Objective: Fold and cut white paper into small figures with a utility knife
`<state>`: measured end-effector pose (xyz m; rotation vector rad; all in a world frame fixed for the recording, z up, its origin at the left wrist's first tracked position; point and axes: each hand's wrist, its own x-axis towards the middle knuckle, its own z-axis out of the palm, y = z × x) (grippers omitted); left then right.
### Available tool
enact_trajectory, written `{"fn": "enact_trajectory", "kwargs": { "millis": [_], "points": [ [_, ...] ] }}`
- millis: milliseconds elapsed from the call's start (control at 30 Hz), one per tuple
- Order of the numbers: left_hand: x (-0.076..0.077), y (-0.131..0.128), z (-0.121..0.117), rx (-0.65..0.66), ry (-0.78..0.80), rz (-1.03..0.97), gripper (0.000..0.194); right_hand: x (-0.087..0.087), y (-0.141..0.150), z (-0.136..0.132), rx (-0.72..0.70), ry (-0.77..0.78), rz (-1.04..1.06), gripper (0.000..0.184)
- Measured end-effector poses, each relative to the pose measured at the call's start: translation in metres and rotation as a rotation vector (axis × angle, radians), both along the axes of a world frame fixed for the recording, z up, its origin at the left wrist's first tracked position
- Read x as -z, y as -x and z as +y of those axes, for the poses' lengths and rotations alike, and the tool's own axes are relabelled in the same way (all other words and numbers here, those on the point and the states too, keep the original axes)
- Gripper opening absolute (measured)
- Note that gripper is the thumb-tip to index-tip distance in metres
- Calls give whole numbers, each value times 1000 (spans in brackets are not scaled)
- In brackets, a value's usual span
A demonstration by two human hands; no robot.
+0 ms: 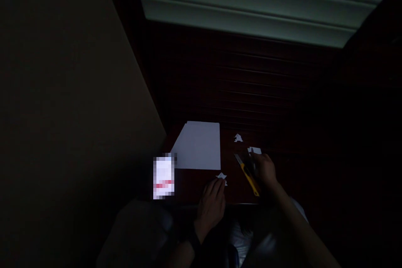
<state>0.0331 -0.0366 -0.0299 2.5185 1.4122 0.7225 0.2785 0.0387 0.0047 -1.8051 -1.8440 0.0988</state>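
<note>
On the dark table, my left hand (213, 203) has its fingers bent over a small white folded paper figure (221, 175), frog-like in shape and partly covered by the fingertips. Farther right, the fingers of my right hand (266, 169) are curled around something slender and greyish that is too dark to name. Just beyond those fingertips lie small white paper pieces (256, 150). A yellow utility knife (249, 179), its blade showing, rests between my hands. Another folded paper figure (238, 137) sits behind it, apart from both hands.
White paper sheets (199, 146) lie at the left of the table (190, 182). A bright, pixelated rectangle (163, 176) shows at the left edge. A wall (78, 71) rises on the left, and pale horizontal slats (251, 8) above the dark panelling at the back.
</note>
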Motion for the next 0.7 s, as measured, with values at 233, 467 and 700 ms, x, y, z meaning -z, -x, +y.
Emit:
{"fn": "enact_trajectory", "kwargs": {
  "millis": [233,467,700],
  "points": [
    [7,0,1,-66,22,-215,44,4,-24,9,-113,86,-372,45],
    [14,0,33,-300,136,-486,27,13,-16,9,-133,88,-430,49],
    [5,-3,48,-196,218,-414,27,3,-10,6,-106,143,-474,48]
  ]
}}
